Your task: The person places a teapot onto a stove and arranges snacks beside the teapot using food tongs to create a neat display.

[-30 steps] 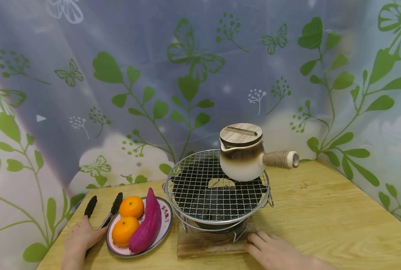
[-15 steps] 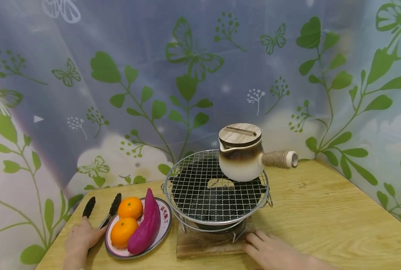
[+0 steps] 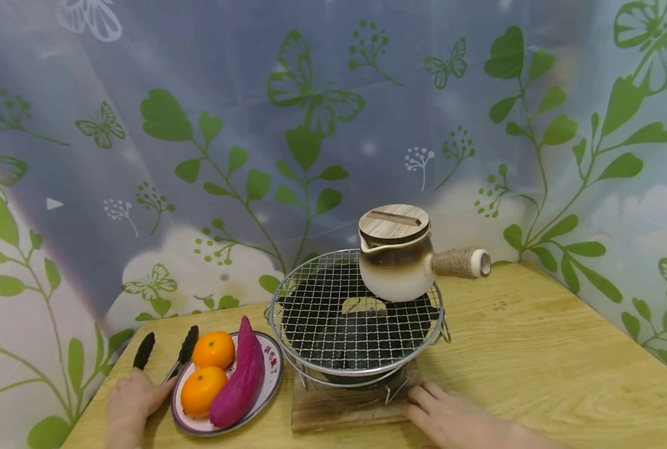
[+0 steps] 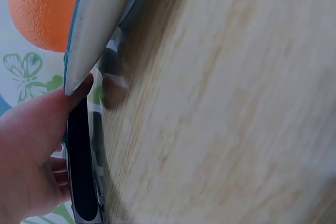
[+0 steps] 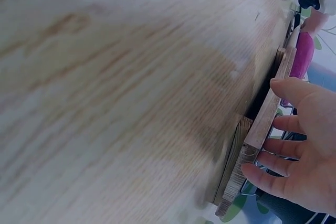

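At the left, my left hand (image 3: 131, 399) rests over a pair of black-tipped tongs (image 3: 186, 349) lying spread on the table. Its thumb reaches the plate's edge, and in the left wrist view a black tong handle (image 4: 82, 166) lies against the hand. Beside it a round plate (image 3: 274, 374) bears two oranges (image 3: 203, 391) and a purple sweet potato (image 3: 244, 380). My right hand (image 3: 446, 415) touches the right front corner of a wooden base (image 3: 345, 415) with nearly straight fingers. Above that base stands a round stove with a wire grill net (image 3: 333, 330).
A ceramic teapot (image 3: 395, 274) with a wooden lid and a rope-wrapped side handle (image 3: 457, 263) sits on the back right of the net. Behind the wooden table (image 3: 535, 349) hangs a leaf-and-butterfly patterned cloth (image 3: 244, 125).
The head view has shifted slightly, so the whole scene sits a little farther left. Both hands keep their places against the tongs and the wooden base.
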Motion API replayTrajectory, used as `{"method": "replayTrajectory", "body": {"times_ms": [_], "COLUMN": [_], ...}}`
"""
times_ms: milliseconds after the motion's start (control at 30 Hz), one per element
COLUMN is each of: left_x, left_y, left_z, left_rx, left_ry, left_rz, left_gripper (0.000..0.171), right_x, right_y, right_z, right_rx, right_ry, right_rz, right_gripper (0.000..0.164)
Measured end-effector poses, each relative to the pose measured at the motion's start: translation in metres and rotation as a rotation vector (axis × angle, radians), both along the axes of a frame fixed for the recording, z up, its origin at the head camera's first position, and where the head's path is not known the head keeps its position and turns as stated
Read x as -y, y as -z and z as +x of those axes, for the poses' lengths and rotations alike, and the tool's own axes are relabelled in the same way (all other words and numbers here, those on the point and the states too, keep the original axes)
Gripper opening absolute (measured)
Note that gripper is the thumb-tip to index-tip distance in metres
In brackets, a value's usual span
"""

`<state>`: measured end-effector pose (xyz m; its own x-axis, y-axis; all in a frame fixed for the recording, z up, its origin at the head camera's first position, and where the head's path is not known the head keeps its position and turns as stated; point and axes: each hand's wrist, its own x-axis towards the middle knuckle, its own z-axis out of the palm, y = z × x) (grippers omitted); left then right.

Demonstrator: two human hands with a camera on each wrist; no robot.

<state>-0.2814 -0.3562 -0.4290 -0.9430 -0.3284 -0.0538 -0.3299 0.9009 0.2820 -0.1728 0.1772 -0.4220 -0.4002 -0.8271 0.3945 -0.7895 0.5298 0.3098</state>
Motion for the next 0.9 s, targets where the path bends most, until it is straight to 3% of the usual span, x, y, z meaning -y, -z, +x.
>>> {"method": "replayTrajectory", "body": {"times_ms": [400,600,800,900], "left_x": [0.000,0.004,0.006,0.008], "left_y": [0.006,0.003,0.004,0.003], "left_z": [-0.004,0.001,0.005,0.007], "left_rx": [-0.013,0.008,-0.066,-0.084], "left_ry": [-0.018,0.014,-0.035,-0.029], "left_rz": [-0.025,-0.062,-0.073,-0.092], "left_gripper": [0.114,0.111,0.108,0.103], "right_x": [0.000,0.002,0.002,0.002], "right_y": [-0.003,0.000,0.000,0.000], "right_z": [0.000,-0.001,-0.002,-0.003], "right_rx": [0.043,-0.034,-0.019,-0.029], "right_ry": [0.025,0.005,-0.005,-0.015], "right_rz": [0.036,0.020,0.014,0.007], "right_gripper": [0.047,0.048,0.050,0.050]}}
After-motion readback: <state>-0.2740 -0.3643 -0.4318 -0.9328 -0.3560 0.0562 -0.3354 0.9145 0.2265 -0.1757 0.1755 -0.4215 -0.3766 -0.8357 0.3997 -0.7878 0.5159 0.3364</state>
